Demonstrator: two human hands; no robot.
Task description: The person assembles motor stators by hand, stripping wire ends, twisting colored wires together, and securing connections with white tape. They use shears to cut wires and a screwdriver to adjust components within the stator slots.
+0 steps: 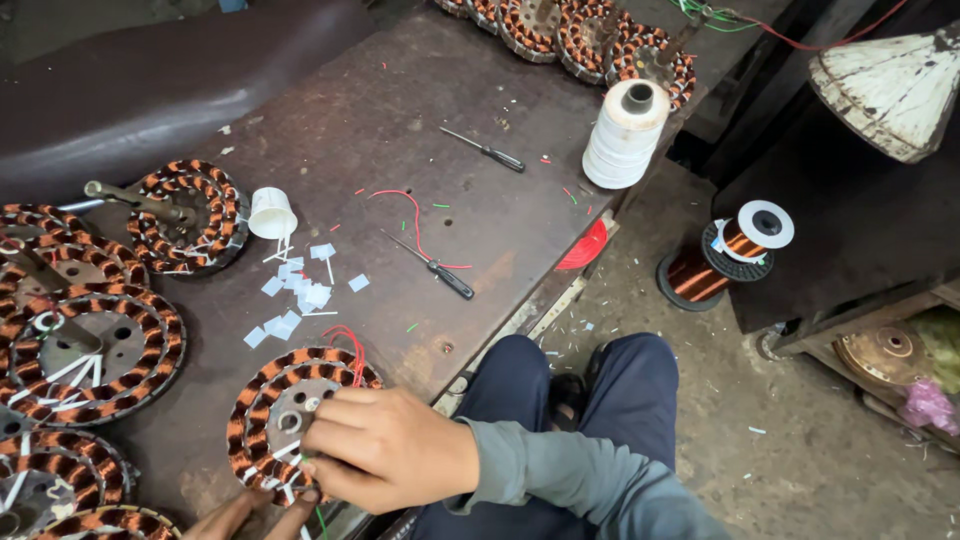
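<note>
A round stator with copper windings (268, 395) lies at the near edge of a dark workbench (400, 130). My right hand (385, 448) rests over its near side, fingers pinching white insulation strips and a thin green wire at the winding. My left hand (250, 512) comes in from the bottom edge, fingertips touching the stator's lower rim; most of that hand is out of frame. Red leads (350, 345) stick up from the stator's far side.
Several more wound stators (95, 345) crowd the left side and the far edge (585, 35). A small white cup (271, 212), paper scraps (300, 290), two screwdrivers (440, 272) (490, 152), a white thread spool (626, 135) lie on the bench. Copper wire reels (735, 245) stand on the floor.
</note>
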